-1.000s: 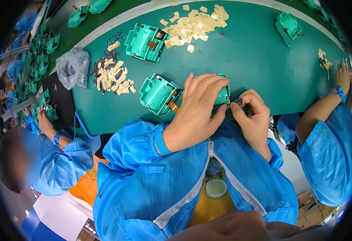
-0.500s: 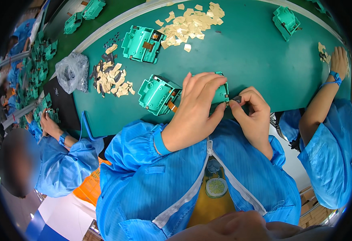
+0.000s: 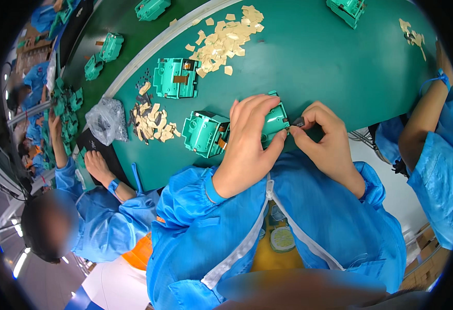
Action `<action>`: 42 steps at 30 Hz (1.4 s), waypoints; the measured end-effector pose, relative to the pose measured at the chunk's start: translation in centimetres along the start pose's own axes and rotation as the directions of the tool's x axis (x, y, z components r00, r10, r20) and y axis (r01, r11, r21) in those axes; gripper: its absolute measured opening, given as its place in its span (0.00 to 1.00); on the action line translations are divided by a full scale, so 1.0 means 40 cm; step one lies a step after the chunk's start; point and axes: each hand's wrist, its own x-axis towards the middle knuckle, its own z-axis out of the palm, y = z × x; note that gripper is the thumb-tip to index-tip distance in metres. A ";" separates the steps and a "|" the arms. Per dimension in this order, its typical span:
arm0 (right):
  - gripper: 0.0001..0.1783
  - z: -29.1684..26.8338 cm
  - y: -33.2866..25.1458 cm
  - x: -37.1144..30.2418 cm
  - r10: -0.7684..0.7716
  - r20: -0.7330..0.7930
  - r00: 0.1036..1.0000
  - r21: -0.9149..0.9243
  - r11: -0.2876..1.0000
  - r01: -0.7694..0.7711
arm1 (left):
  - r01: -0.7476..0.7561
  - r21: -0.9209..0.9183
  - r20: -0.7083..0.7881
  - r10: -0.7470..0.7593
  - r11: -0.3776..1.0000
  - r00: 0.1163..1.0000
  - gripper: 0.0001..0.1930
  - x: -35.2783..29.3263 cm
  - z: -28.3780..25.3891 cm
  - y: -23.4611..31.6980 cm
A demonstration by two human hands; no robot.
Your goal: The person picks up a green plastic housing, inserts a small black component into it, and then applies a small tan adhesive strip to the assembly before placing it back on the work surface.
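Note:
A green plastic housing stands at the table's near edge, partly covered by my left hand, whose fingers wrap over it from the left. Thumb and forefinger of my right hand pinch a small dark piece against the housing's right corner. Exactly what the fingertips touch there is too small to make out. Just left of my left hand sits a second green housing with an orange-brown flat cable. Behind it is a third green housing with a similar cable.
Cream paper scraps lie at the back; cream and black scraps lie left, beside a clear plastic bag and a black mat. Another housing is at the far right. Co-workers' arms show at right and left.
The whole view has shifted and tilted. My hands keep nearly the same hold at the housing. At left, a co-worker's arm now reaches out toward the heap of green housings.

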 end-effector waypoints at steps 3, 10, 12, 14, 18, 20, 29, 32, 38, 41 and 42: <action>0.11 0.000 0.003 -0.005 -0.015 -0.004 1.000 0.027 1.000 0.015 | 0.005 -0.028 -0.004 -0.005 1.000 1.000 0.28 0.001 0.001 0.003; 0.11 -0.007 0.008 -0.015 -0.019 -0.023 1.000 0.017 1.000 0.020 | 0.010 -0.024 0.003 -0.010 1.000 1.000 0.28 0.002 0.004 0.015; 0.11 -0.008 0.005 -0.015 -0.014 -0.015 1.000 0.003 1.000 0.014 | 0.015 -0.021 0.005 -0.015 1.000 1.000 0.28 0.001 0.005 0.014; 0.11 -0.012 0.002 -0.014 -0.009 -0.008 1.000 0.009 1.000 0.009 | -0.015 -0.025 0.001 0.015 1.000 1.000 0.31 0.000 0.007 0.006; 0.10 -0.017 -0.005 -0.009 -0.003 0.010 1.000 0.010 1.000 0.003 | -0.039 0.013 -0.014 0.040 0.999 0.999 0.35 0.004 0.007 0.021; 0.09 -0.023 -0.016 -0.008 0.010 0.019 1.000 0.003 1.000 -0.010 | -0.048 0.021 -0.029 0.049 0.999 0.998 0.37 -0.003 0.012 0.015; 0.06 -0.029 -0.033 -0.028 -0.041 -0.035 0.999 0.008 0.999 0.042 | -0.053 -0.110 -0.017 0.051 0.993 0.999 0.38 -0.020 0.002 0.004; 0.06 -0.021 -0.032 -0.034 -0.073 -0.057 0.996 0.046 0.996 0.075 | -0.067 -0.117 -0.006 0.067 0.991 0.998 0.39 -0.026 -0.002 0.001; 0.06 -0.013 -0.042 -0.038 -0.049 -0.060 0.997 0.156 0.986 0.058 | -0.095 -0.141 -0.019 0.093 0.985 0.995 0.40 -0.032 -0.005 -0.008; 0.06 -0.010 -0.037 -0.039 0.042 -0.020 0.999 0.314 0.949 -0.033 | -0.064 -0.153 -0.024 0.061 0.986 0.998 0.40 -0.035 -0.003 -0.008; 0.07 -0.008 -0.038 -0.039 0.086 0.008 0.996 0.401 0.913 -0.082 | -0.065 -0.153 -0.024 0.063 0.986 0.998 0.40 -0.037 -0.003 -0.010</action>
